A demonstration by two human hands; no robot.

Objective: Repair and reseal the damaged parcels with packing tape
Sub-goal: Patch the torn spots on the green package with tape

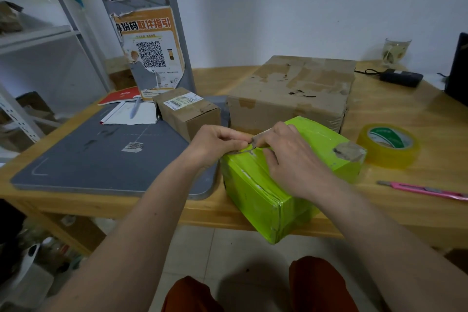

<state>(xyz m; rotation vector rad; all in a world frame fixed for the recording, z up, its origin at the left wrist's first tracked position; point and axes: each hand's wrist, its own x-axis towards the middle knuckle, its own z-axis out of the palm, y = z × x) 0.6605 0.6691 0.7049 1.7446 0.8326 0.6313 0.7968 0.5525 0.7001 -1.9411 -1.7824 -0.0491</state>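
What I pinch is hard to make out: a thin greyish strip of tape [249,147], mostly hidden by my curled fingers. My left hand [215,145] and right hand [286,157] both grip it at the upper edge of the lime-green tape-wrapped parcel [266,192], centre frame, its long axis running lower-left to upper-right, overhanging the wooden table [405,114].

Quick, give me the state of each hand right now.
Left hand: grip closed, pinching a strip of tape at the green parcel top edge.
Right hand: grip closed, pinching the same strip.
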